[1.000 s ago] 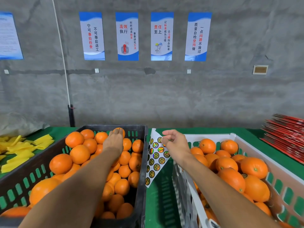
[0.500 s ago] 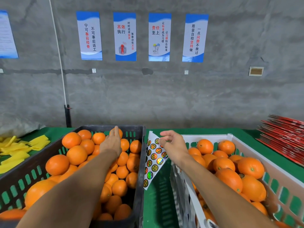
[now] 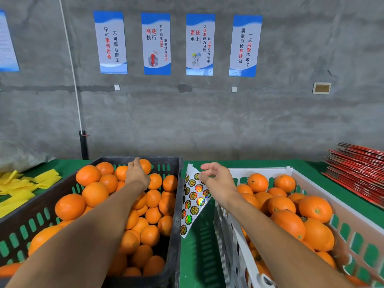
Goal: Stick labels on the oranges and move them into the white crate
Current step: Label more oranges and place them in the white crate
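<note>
A black crate (image 3: 176,221) on the left is full of oranges. My left hand (image 3: 136,173) reaches to its far end and grips an orange (image 3: 145,165) at the top of the pile. My right hand (image 3: 217,179) hangs between the crates and pinches the upper edge of a white label sheet (image 3: 194,201) covered with round shiny stickers. The white crate (image 3: 311,179) on the right holds several oranges, one with a dark label showing (image 3: 303,218).
The crates stand on a green table (image 3: 199,258). Yellow strips (image 3: 18,190) lie at the left. A stack of red flat cartons (image 3: 357,173) sits at the right. A grey wall with posters (image 3: 178,44) rises behind the table.
My left hand has closed around the orange at the far end of the black crate. My right hand still holds the label sheet in the same place.
</note>
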A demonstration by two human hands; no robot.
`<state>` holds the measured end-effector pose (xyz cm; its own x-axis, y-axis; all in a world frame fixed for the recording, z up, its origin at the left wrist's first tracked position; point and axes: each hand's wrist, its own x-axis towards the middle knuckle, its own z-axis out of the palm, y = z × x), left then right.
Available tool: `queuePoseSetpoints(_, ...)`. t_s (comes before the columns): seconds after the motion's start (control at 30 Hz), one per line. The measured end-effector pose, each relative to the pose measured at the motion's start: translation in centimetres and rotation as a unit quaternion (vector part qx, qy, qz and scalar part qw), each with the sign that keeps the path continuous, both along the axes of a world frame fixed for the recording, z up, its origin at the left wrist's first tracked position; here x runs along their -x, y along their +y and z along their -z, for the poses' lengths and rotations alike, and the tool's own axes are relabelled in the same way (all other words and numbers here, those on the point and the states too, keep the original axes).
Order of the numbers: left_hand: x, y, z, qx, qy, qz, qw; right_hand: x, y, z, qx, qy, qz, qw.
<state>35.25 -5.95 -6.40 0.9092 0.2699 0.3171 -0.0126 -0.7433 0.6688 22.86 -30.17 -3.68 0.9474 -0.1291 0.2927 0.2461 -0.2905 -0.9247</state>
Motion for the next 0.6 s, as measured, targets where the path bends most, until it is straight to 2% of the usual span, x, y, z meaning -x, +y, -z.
queuePoseSetpoints(0.33, -0.3, 0.0, -0.6, 0.048, 0.013, -0.002, 0.999, -0.1, -0.1, 0.0, -0.003, 0.002, -0.003, 1.0)
queuePoseSetpoints(0.47, -0.8, 0.3, -0.9, 0.093, 0.005, -0.001, 0.996, -0.1, -0.1, 0.0, -0.008, 0.004, -0.004, 1.0)
queuePoseSetpoints(0.6, -1.2, 0.6, -0.9, 0.162, -0.039, -0.02, 0.986, -0.1, -0.1, 0.0, -0.008, 0.003, -0.006, 1.0)
